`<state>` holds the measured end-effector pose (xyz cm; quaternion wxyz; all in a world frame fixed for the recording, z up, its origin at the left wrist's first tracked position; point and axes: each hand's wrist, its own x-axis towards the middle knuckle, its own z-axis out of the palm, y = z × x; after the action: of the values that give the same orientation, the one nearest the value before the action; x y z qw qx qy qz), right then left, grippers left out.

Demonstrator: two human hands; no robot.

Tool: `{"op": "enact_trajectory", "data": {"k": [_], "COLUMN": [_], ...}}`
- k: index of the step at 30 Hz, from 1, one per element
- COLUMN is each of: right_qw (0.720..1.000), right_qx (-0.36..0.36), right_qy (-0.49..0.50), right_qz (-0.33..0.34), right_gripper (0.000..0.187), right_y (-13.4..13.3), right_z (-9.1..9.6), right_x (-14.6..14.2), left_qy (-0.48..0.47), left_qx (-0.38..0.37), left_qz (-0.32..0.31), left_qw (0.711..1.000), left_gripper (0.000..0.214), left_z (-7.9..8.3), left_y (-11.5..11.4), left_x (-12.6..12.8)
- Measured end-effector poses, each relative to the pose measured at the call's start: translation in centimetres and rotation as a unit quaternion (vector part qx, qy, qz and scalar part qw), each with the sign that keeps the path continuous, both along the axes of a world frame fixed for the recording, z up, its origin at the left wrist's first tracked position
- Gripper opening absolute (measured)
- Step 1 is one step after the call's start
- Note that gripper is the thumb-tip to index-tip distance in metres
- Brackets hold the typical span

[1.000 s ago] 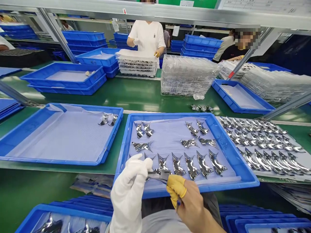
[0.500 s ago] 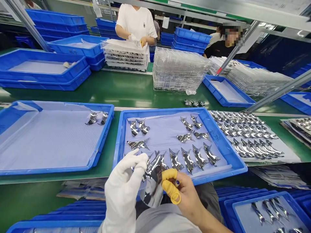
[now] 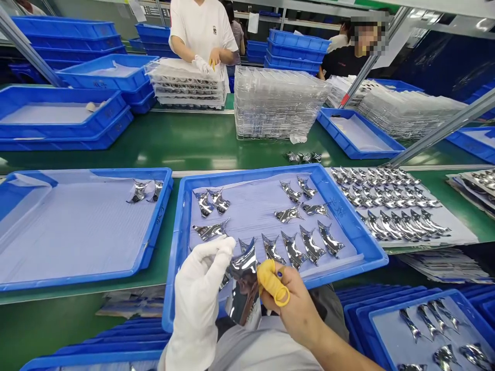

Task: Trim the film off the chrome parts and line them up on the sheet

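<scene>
Left hand (image 3: 197, 304) in a white cotton glove, fingers pinched narrow on the left edge of a curved mirror-chrome stamped metal piece (image 3: 243, 286). Right hand (image 3: 294, 309) is bare except for yellow rubber finger cots (image 3: 269, 280), also pinched narrow, on the piece's right edge. The piece is held up between both hands, above the near rim of a blue plastic tray (image 3: 181, 247), which is the landmark here. That tray is lined with a pale lilac sheet and holds about a dozen chrome pieces of the same winged shape, laid apart in loose rows. Left of it, a second blue plastic tray (image 3: 77, 232) has a matching liner and two chrome pieces (image 3: 144, 191) near its far right corner. Right of it, a white sheet (image 3: 456, 237) on the green assembly bench (image 3: 162, 139) carries dense, overlapping rows of chrome pieces. Just beyond its far rim, three loose chrome pieces (image 3: 301, 157) lie on the bench, with a tall stack of clear plastic trays (image 3: 278, 103) behind them. Below right, a lower blue tray (image 3: 425, 330) holds more pieces. Far side: a co-worker in a white T-shirt (image 3: 203, 31) has a gloved hand on a stack of loaded trays (image 3: 185, 85). Piece surface is glossy, reflective, bent into a shallow curve.
</scene>
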<state>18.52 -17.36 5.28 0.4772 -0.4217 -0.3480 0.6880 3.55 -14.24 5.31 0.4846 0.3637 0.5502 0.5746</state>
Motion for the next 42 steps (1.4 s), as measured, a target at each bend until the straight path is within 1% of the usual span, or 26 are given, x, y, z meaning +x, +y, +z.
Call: {"op": "enact_trajectory", "data": {"k": [3, 6, 8, 10, 14, 16, 18, 19, 21, 23, 26, 29, 31, 32, 34, 36, 38, 40, 42], "right_qw": [1.000, 0.998, 0.997, 0.995, 0.995, 0.994, 0.994, 0.993, 0.993, 0.991, 0.985, 0.981, 0.977, 0.976, 0.974, 0.977, 0.981, 0.985, 0.988], "right_qx": [-0.017, -0.014, -0.006, 0.008, 0.011, 0.009, 0.021, 0.033, 0.067, 0.107, 0.150, 0.181, 0.202, 0.210, 0.216, 0.208, 0.189, 0.170, 0.152], "right_qy": [0.000, 0.009, 0.019, 0.032, 0.053, 0.064, 0.069, 0.065, 0.042, 0.012, -0.020, -0.034, -0.040, -0.043, -0.047, -0.042, -0.032, -0.026, -0.019], "right_qz": [0.018, 0.054, 0.081, 0.092, 0.084, 0.083, 0.086, 0.088, 0.086, 0.082, 0.077, 0.067, 0.055, 0.050, 0.042, 0.037, 0.033, 0.026, 0.020], "right_gripper": [0.053, 0.048, 0.045, 0.044, 0.045, 0.045, 0.043, 0.041, 0.036, 0.033, 0.029, 0.026, 0.026, 0.026, 0.026, 0.025, 0.025, 0.028, 0.033], "right_y": [0.2, -0.2, -0.8, -1.4, -2.8, -3.4, -3.9, -4.1, -4.3, -4.3, -4.2, -4.2, -4.3, -4.3, -4.5, -4.5, -4.4, -4.1, -3.7], "right_z": [0.1, 0.3, 0.3, 0.2, -0.6, -0.9, -1.0, -1.0, -0.8, -0.6, -0.7, -0.8, -0.7, -0.6, -0.2, 0.2, 0.4, 0.6, 0.5], "right_x": [0.9, 2.0, 2.9, 3.6, 4.9, 5.5, 6.0, 6.3, 6.7, 7.1, 7.4, 7.4, 7.4, 7.4, 7.4, 7.4, 7.6, 7.9, 8.3], "left_qy": [-0.026, -0.038, -0.038, -0.037, -0.025, -0.016, -0.003, 0.004, 0.026, 0.056, 0.098, 0.110, 0.101, 0.095, 0.080, 0.058, 0.034, 0.024, 0.033], "left_qx": [0.029, 0.036, 0.021, 0.008, 0.011, 0.014, 0.019, 0.030, 0.077, 0.149, 0.243, 0.279, 0.267, 0.248, 0.184, 0.099, 0.033, -0.001, -0.018], "left_qz": [0.016, 0.027, 0.028, 0.026, 0.023, 0.025, 0.031, 0.033, 0.038, 0.031, 0.000, 0.001, 0.014, 0.022, 0.033, 0.035, 0.024, 0.016, 0.010], "left_qw": [0.999, 0.998, 0.999, 0.999, 0.999, 0.999, 0.999, 0.999, 0.996, 0.987, 0.965, 0.954, 0.958, 0.964, 0.979, 0.993, 0.999, 1.000, 0.999], "left_gripper": [0.028, 0.025, 0.026, 0.027, 0.025, 0.025, 0.023, 0.022, 0.016, 0.011, 0.011, 0.010, 0.009, 0.008, 0.012, 0.019, 0.025, 0.028, 0.030], "left_z": [-0.7, -0.9, -0.6, -0.2, 0.7, 0.8, 0.8, 0.8, 0.8, 1.0, 1.8, 2.6, 2.8, 2.8, 2.6, 2.3, 1.9, 1.8, 1.8], "left_y": [-0.4, -0.8, -1.2, -1.7, -3.2, -4.0, -4.8, -5.2, -5.8, -6.4, -6.9, -7.1, -7.0, -6.9, -6.6, -6.2, -5.6, -4.9, -4.2], "left_x": [0.6, 1.1, 1.5, 2.0, 3.4, 4.2, 4.7, 4.9, 5.1, 5.3, 5.7, 6.3, 6.5, 6.5, 6.5, 6.3, 6.3, 6.6, 7.3]}}
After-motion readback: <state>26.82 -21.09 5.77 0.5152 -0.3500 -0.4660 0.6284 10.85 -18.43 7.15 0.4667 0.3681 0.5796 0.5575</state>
